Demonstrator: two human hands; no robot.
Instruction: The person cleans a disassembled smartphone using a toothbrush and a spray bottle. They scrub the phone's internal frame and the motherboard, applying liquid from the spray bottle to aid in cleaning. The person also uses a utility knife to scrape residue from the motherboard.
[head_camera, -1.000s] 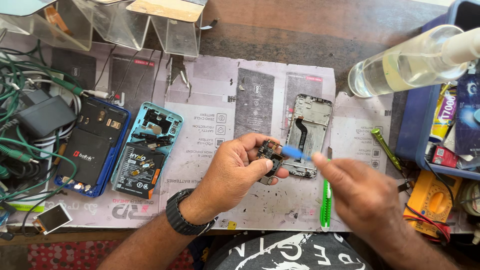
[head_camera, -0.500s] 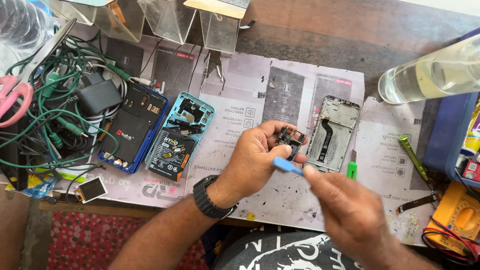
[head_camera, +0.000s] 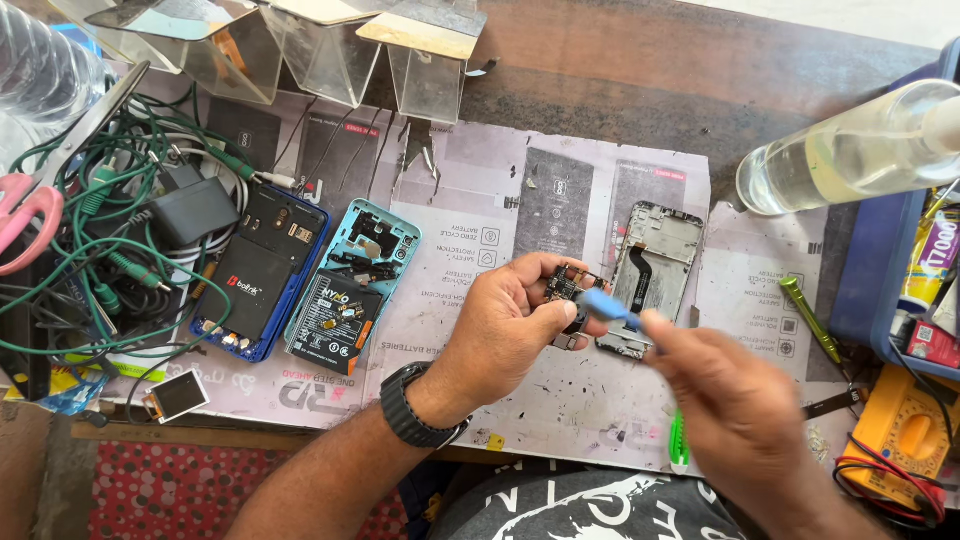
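Right hand (head_camera: 745, 400) shifted rightward, blue tool (head_camera: 608, 305) on circuit board (head_camera: 565, 290)

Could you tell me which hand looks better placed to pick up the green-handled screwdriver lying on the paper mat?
Probably the right hand. It is nearer the green-handled screwdriver, which lies on its side of the paper mat, though it pinches a blue plastic pry tool. The left hand grips a small dark circuit board.

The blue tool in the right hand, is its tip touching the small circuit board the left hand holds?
Touching. The head view shows the blue tool in the right hand with its tip laid against the small circuit board pinched by the left hand, no gap showing.
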